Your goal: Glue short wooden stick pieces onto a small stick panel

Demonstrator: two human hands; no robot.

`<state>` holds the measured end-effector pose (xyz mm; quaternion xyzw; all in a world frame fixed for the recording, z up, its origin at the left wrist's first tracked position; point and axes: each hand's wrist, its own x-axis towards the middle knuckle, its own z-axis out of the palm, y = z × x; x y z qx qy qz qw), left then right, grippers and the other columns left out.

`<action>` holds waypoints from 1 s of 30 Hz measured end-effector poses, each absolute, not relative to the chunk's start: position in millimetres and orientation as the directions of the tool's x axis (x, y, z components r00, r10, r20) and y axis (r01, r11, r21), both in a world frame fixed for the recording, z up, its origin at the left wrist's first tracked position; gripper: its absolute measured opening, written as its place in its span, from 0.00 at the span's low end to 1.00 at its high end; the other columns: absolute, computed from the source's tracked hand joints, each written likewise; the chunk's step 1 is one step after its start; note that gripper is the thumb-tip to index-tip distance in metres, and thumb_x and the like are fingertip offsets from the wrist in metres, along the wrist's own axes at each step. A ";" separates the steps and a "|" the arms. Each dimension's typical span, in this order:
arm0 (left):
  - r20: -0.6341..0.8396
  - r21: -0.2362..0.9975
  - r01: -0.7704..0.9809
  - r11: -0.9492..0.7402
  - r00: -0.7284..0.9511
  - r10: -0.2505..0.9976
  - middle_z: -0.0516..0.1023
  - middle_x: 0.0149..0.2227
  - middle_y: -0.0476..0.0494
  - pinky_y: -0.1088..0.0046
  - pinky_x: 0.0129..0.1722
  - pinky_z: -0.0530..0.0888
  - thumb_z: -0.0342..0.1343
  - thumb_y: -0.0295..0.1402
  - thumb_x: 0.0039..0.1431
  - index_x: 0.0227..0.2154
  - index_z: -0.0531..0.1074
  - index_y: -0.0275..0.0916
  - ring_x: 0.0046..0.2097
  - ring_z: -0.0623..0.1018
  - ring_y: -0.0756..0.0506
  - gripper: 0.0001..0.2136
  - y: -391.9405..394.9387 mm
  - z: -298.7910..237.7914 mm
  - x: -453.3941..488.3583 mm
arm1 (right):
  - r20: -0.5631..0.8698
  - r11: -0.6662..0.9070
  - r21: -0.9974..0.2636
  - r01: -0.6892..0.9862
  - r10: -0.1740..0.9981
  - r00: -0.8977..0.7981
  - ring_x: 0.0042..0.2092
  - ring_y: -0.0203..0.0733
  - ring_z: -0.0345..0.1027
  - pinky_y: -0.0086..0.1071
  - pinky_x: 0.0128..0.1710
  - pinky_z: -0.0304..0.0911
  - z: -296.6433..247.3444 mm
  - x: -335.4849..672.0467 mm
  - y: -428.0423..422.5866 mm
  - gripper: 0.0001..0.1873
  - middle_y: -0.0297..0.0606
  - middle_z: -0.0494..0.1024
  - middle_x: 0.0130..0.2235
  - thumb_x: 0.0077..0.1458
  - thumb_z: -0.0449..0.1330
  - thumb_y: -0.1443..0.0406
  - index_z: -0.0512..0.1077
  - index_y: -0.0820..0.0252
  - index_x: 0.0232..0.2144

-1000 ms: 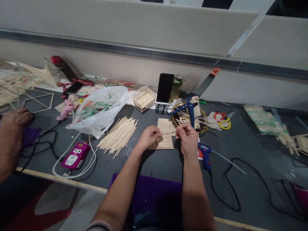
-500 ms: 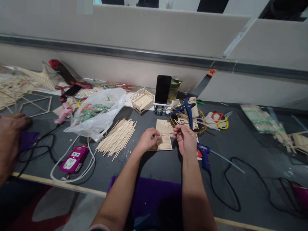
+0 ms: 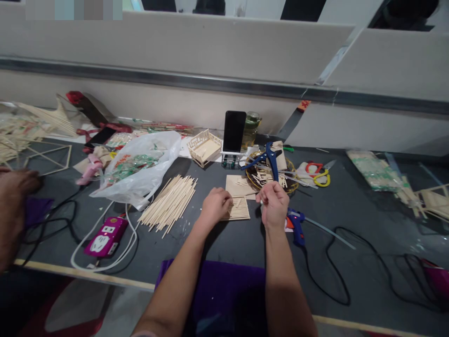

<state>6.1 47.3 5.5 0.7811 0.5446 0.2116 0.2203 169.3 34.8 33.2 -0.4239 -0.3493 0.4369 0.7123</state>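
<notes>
My left hand [image 3: 216, 205] rests with curled fingers on the left edge of a small flat panel of glued wooden sticks [image 3: 239, 209] lying on the dark table [image 3: 351, 224]. My right hand [image 3: 274, 202] hovers just right of the panel, fingers pinched together on something too small to make out. A blue glue gun [image 3: 296, 225] lies right beside that hand. A second stick panel [image 3: 238, 185] sits just behind the first.
A pile of loose sticks [image 3: 170, 201] and a white plastic bag [image 3: 140, 164] lie to the left, with a pink power strip [image 3: 103, 236]. Behind are a propped phone [image 3: 234, 131], a basket of stick pieces [image 3: 271, 175], scissors [image 3: 317, 171]. Another person's hand [image 3: 14, 187] is at far left.
My left hand has settled lower onto the panel's edge. My right hand stays pinched, shifted slightly right and down. The other person's hand at far left has edged a little.
</notes>
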 end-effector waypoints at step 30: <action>0.622 0.682 0.474 -0.558 0.026 0.783 0.74 0.33 0.45 0.71 0.38 0.68 0.56 0.29 0.57 0.37 0.75 0.39 0.37 0.71 0.48 0.06 34.5 27.5 17.7 | -0.234 -0.211 -0.728 -0.653 0.971 -0.053 0.45 0.38 0.74 0.27 0.41 0.71 37.3 139.3 30.0 0.23 0.43 0.78 0.47 0.41 0.60 0.74 0.72 0.60 0.43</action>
